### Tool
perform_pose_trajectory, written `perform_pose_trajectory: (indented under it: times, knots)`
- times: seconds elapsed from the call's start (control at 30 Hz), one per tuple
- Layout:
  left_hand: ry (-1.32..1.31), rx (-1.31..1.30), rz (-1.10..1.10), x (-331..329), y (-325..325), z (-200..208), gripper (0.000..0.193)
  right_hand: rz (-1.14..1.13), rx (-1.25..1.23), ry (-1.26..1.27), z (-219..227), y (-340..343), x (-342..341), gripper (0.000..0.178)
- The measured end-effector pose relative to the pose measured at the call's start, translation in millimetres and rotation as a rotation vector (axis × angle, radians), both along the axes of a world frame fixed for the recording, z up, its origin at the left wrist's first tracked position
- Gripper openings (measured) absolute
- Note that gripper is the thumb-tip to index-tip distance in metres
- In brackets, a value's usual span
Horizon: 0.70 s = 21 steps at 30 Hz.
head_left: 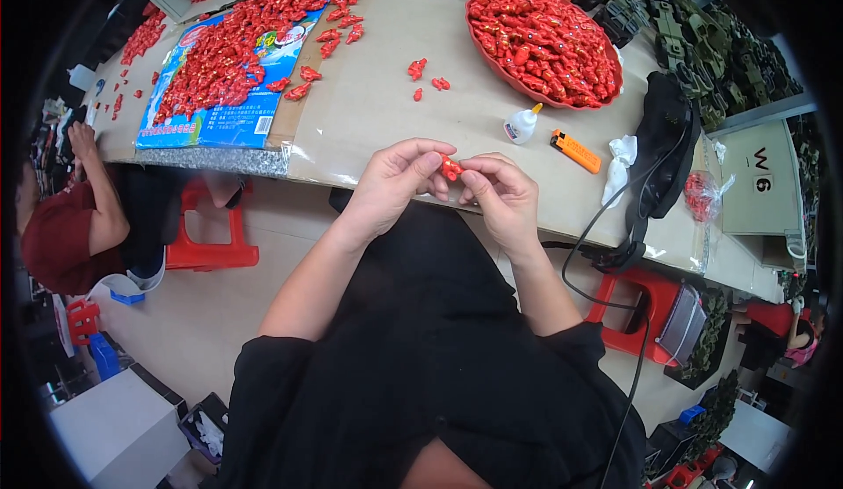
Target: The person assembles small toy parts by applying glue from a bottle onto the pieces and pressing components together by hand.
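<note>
Just off the table's front edge, a small shiny red figurine with gold marks is pinched between both my hands. My left hand is closed on it from the left, thumb and forefinger at its top. From the right, my right hand grips it with thumb and fingertips. Its exact shape is partly hidden by the fingers. Beyond my hands, a few loose red pieces lie on the table. A white glue bottle with a yellow tip stands behind my right hand, beside an orange box-shaped item.
A red basin heaped with red figurines stands at the back right. To the left, many more lie on blue printed cardboard. A crumpled tissue, a black bag and a cable lie right. Another person sits far left.
</note>
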<state>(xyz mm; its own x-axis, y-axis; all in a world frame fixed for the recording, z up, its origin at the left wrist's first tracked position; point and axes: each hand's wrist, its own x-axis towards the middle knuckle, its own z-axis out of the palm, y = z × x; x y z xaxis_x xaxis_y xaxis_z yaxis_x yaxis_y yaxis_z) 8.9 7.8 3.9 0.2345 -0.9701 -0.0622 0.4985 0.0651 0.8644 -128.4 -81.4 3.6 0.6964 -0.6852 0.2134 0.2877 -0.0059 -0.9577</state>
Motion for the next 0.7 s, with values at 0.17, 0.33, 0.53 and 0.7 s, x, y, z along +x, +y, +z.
perform_pose_trajectory:
  times: [0.17,0.33,0.53,0.7]
  knots:
    - [0.014,0.064,-0.005,-2.7,-3.4,7.1,0.026,0.012,0.101,-0.023,-1.4,-0.7,1.4,0.011]
    - [0.017,0.082,-0.029,-2.4,-3.4,11.4,0.026,-0.011,0.119,-0.005,-2.6,-1.3,1.0,0.011]
    - [-0.042,0.113,-0.017,-1.2,-3.6,15.0,0.023,-0.010,0.131,0.032,0.3,-0.7,2.0,0.011]
    - [-0.095,0.169,-0.075,0.1,-5.7,18.6,0.022,-0.011,0.169,0.025,0.5,-0.6,1.6,0.012]
